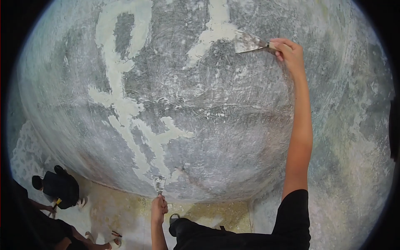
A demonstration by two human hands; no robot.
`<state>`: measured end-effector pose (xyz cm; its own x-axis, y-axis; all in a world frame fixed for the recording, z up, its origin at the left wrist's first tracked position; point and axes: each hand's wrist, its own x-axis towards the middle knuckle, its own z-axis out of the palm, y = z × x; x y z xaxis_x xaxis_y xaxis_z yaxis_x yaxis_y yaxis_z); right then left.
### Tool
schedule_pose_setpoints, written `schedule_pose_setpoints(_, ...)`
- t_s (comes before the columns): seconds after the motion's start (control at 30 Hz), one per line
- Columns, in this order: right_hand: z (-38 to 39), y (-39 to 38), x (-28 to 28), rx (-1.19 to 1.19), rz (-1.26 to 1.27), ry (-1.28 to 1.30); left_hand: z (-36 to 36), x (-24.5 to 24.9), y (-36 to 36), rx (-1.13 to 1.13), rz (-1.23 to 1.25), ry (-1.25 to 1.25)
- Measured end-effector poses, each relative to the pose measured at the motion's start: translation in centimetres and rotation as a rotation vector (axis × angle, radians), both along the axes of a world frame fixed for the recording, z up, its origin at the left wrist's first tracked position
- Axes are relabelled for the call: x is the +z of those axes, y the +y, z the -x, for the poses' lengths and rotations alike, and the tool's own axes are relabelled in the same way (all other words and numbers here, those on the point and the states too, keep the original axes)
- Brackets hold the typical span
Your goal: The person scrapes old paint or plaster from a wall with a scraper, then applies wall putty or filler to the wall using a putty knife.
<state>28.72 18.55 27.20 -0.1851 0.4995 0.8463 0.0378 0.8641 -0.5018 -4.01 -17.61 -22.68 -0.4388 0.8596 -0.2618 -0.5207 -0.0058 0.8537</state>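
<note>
My right hand [290, 54] is closed round the handle of a wide putty knife [248, 42], raised high at the upper right. Its smeared metal blade lies at the wall, overlapping the right end of a white putty streak [221, 30]. Low in the view, my left hand [159, 208] grips a smaller putty knife [158, 182] with its blade pointing up. White material coats part of that blade, which is just below a long branching patch of putty [118, 93] on the grey wall [233, 154].
At the lower left a person in dark clothes [62, 187] crouches by the wall. Another person [37, 221], partly cut off, holds a yellow-handled tool [57, 203]. A small dark tool [116, 234] lies on the stained floor [125, 208]. Another wall [333, 175] meets this one at right.
</note>
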Motion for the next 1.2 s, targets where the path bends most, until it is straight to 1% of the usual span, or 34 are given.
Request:
schedule_pose_setpoints(0.03, -0.6, -0.2, -0.1, -0.042, -0.003, 0.005, 0.0, -0.1, 0.0, 0.004, -0.001, -0.008)
schedule_pose_setpoints(0.1, -1.6, -0.4, -0.3, 0.008, 0.031, 0.047, 0.0, -0.4, -0.4, 0.006, 0.018, -0.01)
schedule_pose_setpoints(0.17, -1.4, -0.1, -0.2, 0.088, 0.033, 0.077, 0.3, -0.4, -0.4, 0.005, 0.05, 0.012)
schedule_pose_setpoints(0.23, -0.2, -0.3, -0.4, 0.185, 0.018, 0.101, 0.4, -0.4, -0.4, -0.005, 0.026, 0.001)
schedule_pose_setpoints(0.33, 2.1, -0.2, -0.6, 0.102, 0.01, 0.041, 0.8, -0.1, -0.3, -0.023, 0.001, 0.0)
schedule_pose_setpoints(0.47, -0.9, -0.4, -0.8, -0.052, -0.025, 0.067, 0.7, 0.7, -0.8, 0.006, -0.003, 0.046)
schedule_pose_setpoints(0.57, -2.0, -0.6, -0.9, -0.026, 0.045, 0.128, 1.4, 0.4, -1.4, 0.024, -0.02, 0.021)
schedule_pose_setpoints(0.67, 1.7, -2.2, -1.0, 0.196, 0.046, 0.16, 0.7, 2.4, -0.5, 0.014, -0.029, 0.076)
schedule_pose_setpoints(0.7, 2.1, -2.0, -1.2, 0.148, 0.022, 0.118, 0.4, 3.2, 0.0, 0.014, -0.036, 0.04)
schedule_pose_setpoints(0.77, 2.9, -1.8, -1.0, 0.049, -0.039, 0.033, 0.4, 4.6, 0.5, -0.046, -0.079, 0.06)
schedule_pose_setpoints(0.83, 1.5, -3.7, -1.4, -0.126, -0.043, 0.072, 0.8, 6.0, 1.0, -0.089, -0.101, 0.056)
schedule_pose_setpoints(0.9, 0.2, -5.0, -3.5, -0.282, -0.11, 0.132, 1.2, 8.0, 1.6, -0.08, -0.161, 0.119)
schedule_pose_setpoints(0.97, 0.8, -7.0, -6.3, -0.083, 0.109, 0.394, 1.8, 10.6, 2.2, -0.063, -0.232, 0.173)
schedule_pose_setpoints(1.03, 3.3, -9.7, -9.7, 0.162, 0.159, 0.623, 2.2, 13.8, 2.7, -0.071, -0.3, 0.231)
schedule_pose_setpoints(1.13, 5.8, -12.3, -16.4, 0.268, 0.259, 0.68, 1.8, 19.5, 2.6, -0.154, -0.374, 0.295)
schedule_pose_setpoints(1.2, 7.5, -14.2, -20.7, 0.339, 0.34, 0.72, 0.8, 22.0, 2.4, -0.173, -0.378, 0.358)
